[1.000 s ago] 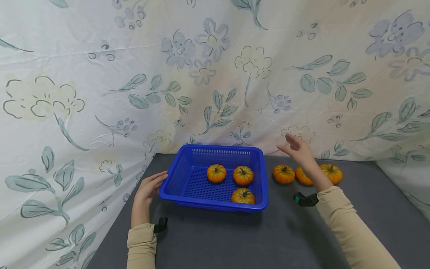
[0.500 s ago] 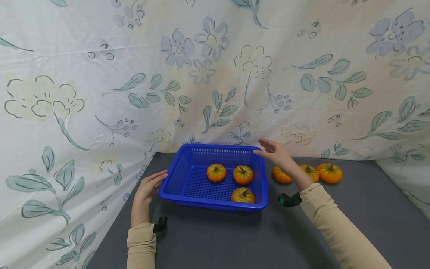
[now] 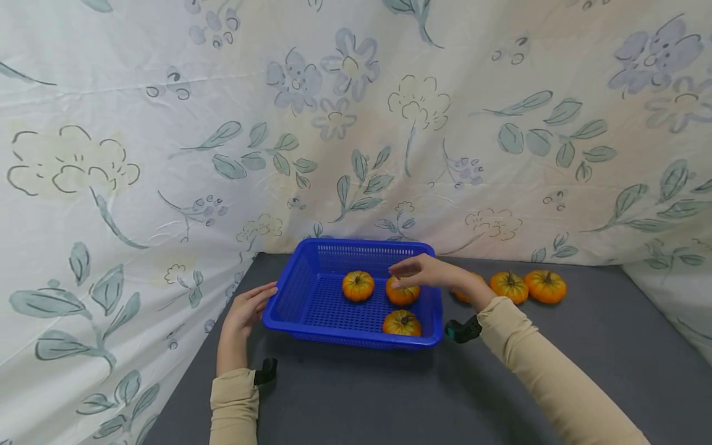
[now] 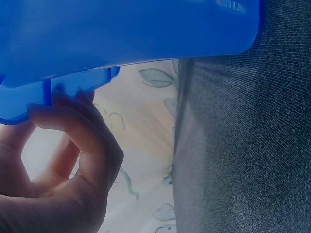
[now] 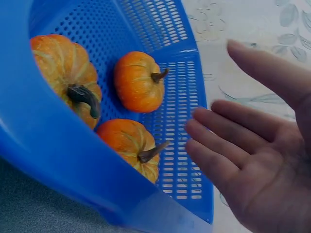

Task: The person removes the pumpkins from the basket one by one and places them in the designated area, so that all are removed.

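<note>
My left hand (image 3: 248, 307) grips the left rim of a blue plastic basket (image 3: 345, 337). In the left wrist view, curled fingers (image 4: 73, 121) and thumb meet at the basket's lip. Inside the basket sit three small orange pumpkins: one near the middle (image 3: 358, 286), another at the right (image 3: 403, 296) and a third at the front right (image 3: 402, 323). My right hand (image 3: 425, 272) reaches over the right side of the basket and overlaps the right pumpkin's top in the head view. The right wrist view shows that hand (image 5: 257, 150) with fingers spread and nothing in it.
On the dark grey table (image 3: 356, 395), three more pumpkins stand in a row right of the basket: one partly hidden behind the right forearm (image 3: 463, 296), one in the middle (image 3: 509, 287) and one at the end (image 3: 546, 286). A flowered cloth (image 3: 356, 123) hangs behind.
My right hand has moved left and down, from above the pumpkins on the table to over the basket's right side. The left hand and the basket have stayed in place.
</note>
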`<act>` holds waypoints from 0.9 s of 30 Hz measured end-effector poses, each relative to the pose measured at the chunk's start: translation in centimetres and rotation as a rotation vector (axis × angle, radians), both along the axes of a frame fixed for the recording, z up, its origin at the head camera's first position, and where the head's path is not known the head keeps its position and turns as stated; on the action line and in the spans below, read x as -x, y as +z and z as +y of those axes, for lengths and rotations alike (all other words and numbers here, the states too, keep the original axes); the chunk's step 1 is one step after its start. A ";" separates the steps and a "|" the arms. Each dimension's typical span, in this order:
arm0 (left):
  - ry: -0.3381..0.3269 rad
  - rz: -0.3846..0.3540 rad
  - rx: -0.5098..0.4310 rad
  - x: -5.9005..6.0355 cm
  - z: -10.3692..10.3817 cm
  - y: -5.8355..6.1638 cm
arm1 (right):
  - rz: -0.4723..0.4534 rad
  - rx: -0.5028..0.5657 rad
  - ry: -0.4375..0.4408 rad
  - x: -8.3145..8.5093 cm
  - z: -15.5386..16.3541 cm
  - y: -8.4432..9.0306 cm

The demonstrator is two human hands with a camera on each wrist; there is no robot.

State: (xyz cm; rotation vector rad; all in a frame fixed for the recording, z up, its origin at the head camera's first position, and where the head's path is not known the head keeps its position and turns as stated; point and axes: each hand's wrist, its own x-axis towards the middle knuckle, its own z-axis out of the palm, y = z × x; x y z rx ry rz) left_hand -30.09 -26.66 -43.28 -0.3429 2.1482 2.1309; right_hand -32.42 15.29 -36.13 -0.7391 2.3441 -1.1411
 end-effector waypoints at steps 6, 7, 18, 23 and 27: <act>-0.013 0.002 0.000 -1.2 0.7 1.8 | -0.095 -0.117 0.125 0.1 -0.9 -0.5; -0.015 0.002 0.001 -1.3 0.8 1.9 | -0.109 -0.139 0.139 0.1 -1.1 -0.5; -0.012 0.002 -0.004 -0.8 0.4 1.1 | -0.192 -0.344 0.202 0.3 -2.2 -1.4; -0.005 0.005 -0.005 -0.1 -0.1 0.1 | -0.196 -0.362 0.208 0.3 -2.5 -1.4; -0.008 0.008 -0.005 0.2 -0.2 -0.2 | -0.215 -0.374 0.191 0.3 -2.7 -1.6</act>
